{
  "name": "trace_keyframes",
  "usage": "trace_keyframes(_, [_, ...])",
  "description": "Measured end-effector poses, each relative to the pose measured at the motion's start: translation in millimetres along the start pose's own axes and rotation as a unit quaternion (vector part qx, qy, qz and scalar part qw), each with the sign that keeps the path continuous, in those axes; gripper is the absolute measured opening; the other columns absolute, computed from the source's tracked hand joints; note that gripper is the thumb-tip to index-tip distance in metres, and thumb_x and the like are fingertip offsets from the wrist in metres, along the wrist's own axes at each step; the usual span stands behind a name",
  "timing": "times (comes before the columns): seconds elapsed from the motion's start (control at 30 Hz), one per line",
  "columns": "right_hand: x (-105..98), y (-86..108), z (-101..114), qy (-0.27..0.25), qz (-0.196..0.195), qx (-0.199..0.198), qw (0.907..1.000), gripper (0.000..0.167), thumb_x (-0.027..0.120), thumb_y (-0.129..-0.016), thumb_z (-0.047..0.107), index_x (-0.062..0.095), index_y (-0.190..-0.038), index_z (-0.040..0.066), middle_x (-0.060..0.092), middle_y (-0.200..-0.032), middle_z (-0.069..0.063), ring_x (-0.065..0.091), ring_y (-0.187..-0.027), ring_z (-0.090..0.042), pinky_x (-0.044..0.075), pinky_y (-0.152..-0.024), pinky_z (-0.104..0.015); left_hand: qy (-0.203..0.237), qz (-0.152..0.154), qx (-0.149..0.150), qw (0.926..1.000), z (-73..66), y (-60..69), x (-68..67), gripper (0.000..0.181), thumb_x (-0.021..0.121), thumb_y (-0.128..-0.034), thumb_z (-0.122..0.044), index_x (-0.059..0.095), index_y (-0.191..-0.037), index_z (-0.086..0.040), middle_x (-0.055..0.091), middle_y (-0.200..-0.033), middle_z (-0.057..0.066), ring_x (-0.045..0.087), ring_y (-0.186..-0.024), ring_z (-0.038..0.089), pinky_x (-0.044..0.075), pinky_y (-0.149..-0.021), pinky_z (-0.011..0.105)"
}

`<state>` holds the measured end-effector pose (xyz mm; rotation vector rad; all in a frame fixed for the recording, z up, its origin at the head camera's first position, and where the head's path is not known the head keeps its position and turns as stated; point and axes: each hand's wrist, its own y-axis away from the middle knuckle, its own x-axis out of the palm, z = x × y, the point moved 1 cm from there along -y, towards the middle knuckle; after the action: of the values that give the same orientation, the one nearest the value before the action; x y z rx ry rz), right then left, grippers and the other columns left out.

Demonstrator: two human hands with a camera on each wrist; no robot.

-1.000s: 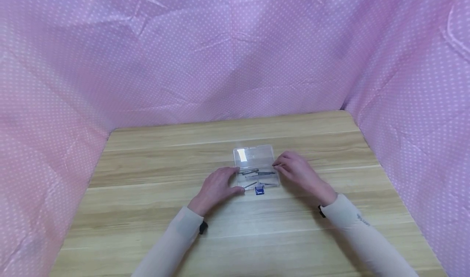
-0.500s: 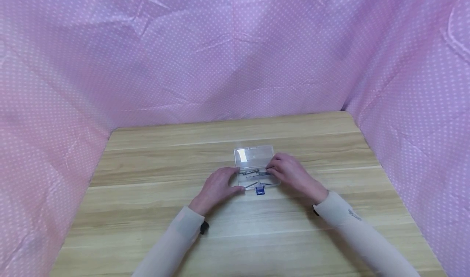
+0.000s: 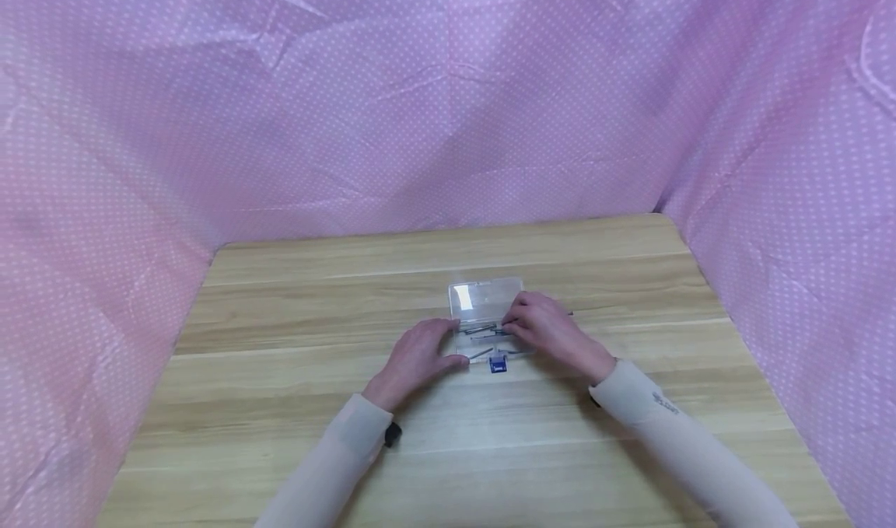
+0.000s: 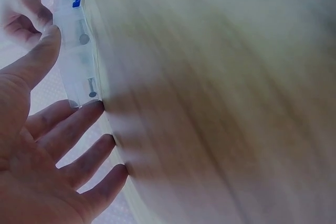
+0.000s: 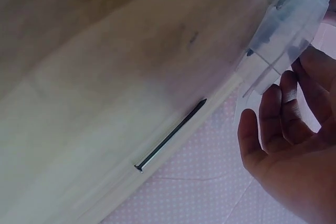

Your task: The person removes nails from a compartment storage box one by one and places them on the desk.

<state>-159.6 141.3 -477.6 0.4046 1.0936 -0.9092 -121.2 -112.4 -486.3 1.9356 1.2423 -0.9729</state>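
Observation:
A clear plastic compartment box stands on the table with its lid folded back. Several metal nails lie in its compartments, and a blue latch is at its front. My left hand grips the box's left end, thumb at the front corner and forefinger at the back. Over the right rear compartment, my right hand pinches what looks like a dark nail, mostly hidden by the fingers. In the right wrist view, a loose nail lies on the table beyond this hand.
The wooden table extends around the box on all sides. Pink dotted cloth hangs behind it and at both sides.
My right hand has moved left from the box's right edge to over its rear compartment. The loose nail's end now shows to its right. My left hand has stayed at the box.

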Motion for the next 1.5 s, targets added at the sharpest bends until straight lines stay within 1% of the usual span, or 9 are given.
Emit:
trace_keyframes(0.23, [4,-0.7,0,-0.004,0.03,0.032,0.999,0.01,0.084,-0.088,0.014,0.082,-0.097,0.013,0.063,-0.093,0.005,0.054,-0.085,-0.013,0.049,-0.076,-0.031,0.012,0.01,-0.009,0.9998,0.2,3.0,5.5,0.074,0.085,-0.0837,-0.044,0.058,-0.144,-0.01,0.062,-0.142,0.011,0.056,-0.132,0.031,0.044,-0.114,0.049])
trace_keyframes(0.4, [4,-1.8,-1,-0.018,0.047,0.035,0.9981,0.009,0.084,-0.087,0.013,0.083,-0.095,0.014,0.06,-0.091,0.008,0.052,-0.083,-0.012,0.048,-0.074,-0.029,0.012,0.008,-0.001,0.9999,1.1,5.2,8.1,0.073,0.085,-0.0844,-0.043,0.059,-0.144,-0.009,0.063,-0.141,0.011,0.056,-0.132,0.031,0.045,-0.113,0.049])
trace_keyframes(0.5, [2,-4.2,-1,-0.019,0.055,0.022,0.9981,0.009,0.084,-0.086,0.012,0.083,-0.095,0.013,0.06,-0.09,0.007,0.052,-0.082,-0.012,0.049,-0.072,-0.028,0.011,0.007,0.0,0.9999,0.9,5.6,7.7,0.072,0.084,-0.0848,-0.044,0.059,-0.143,-0.01,0.062,-0.142,0.012,0.056,-0.132,0.031,0.045,-0.113,0.05])
trace_keyframes(0.63, [-1,-7.4,-3,-0.018,0.059,-0.002,0.9981,0.01,0.085,-0.085,0.011,0.083,-0.094,0.011,0.061,-0.089,0.005,0.052,-0.081,-0.012,0.049,-0.072,-0.028,0.011,0.008,-0.005,0.9999,0.0,4.5,5.7,0.071,0.084,-0.0854,-0.044,0.059,-0.143,-0.01,0.062,-0.142,0.012,0.055,-0.134,0.031,0.044,-0.114,0.05])
trace_keyframes(0.87, [-5,-11.3,-6,-0.013,0.071,-0.015,0.9973,0.012,0.085,-0.085,0.011,0.083,-0.097,0.012,0.061,-0.091,0.005,0.053,-0.084,-0.012,0.049,-0.074,-0.028,0.01,0.008,-0.014,0.9998,-0.3,1.5,4.2,0.072,0.084,-0.0852,-0.045,0.059,-0.144,-0.012,0.061,-0.144,0.011,0.054,-0.135,0.031,0.043,-0.115,0.049])
trace_keyframes(1.0, [-6,-13.7,-9,-0.012,0.083,-0.022,0.9963,0.013,0.084,-0.085,0.012,0.083,-0.098,0.012,0.061,-0.093,0.005,0.054,-0.085,-0.012,0.05,-0.075,-0.028,0.009,0.003,-0.008,0.9999,0.4,1.4,4.2,0.072,0.084,-0.0849,-0.044,0.059,-0.144,-0.011,0.061,-0.143,0.011,0.055,-0.134,0.031,0.044,-0.114,0.05])
trace_keyframes(1.27, [-7,-16.8,-16,-0.004,0.092,-0.066,0.9935,0.016,0.084,-0.086,0.013,0.083,-0.101,0.012,0.06,-0.096,0.003,0.053,-0.087,-0.012,0.052,-0.078,-0.029,0.009,-0.004,0.0,1.0,0.6,1.4,2.7,0.071,0.083,-0.0852,-0.044,0.059,-0.143,-0.01,0.061,-0.143,0.012,0.055,-0.134,0.032,0.044,-0.114,0.05])
trace_keyframes(1.5, [-6,-17.7,-20,0.021,0.084,-0.099,0.9913,0.018,0.084,-0.086,0.016,0.083,-0.104,0.013,0.061,-0.098,0.001,0.054,-0.088,-0.013,0.052,-0.079,-0.03,0.01,-0.005,-0.001,0.9999,-0.3,0.9,1.3,0.07,0.083,-0.0861,-0.043,0.059,-0.144,-0.011,0.061,-0.143,0.012,0.054,-0.134,0.032,0.043,-0.114,0.05])
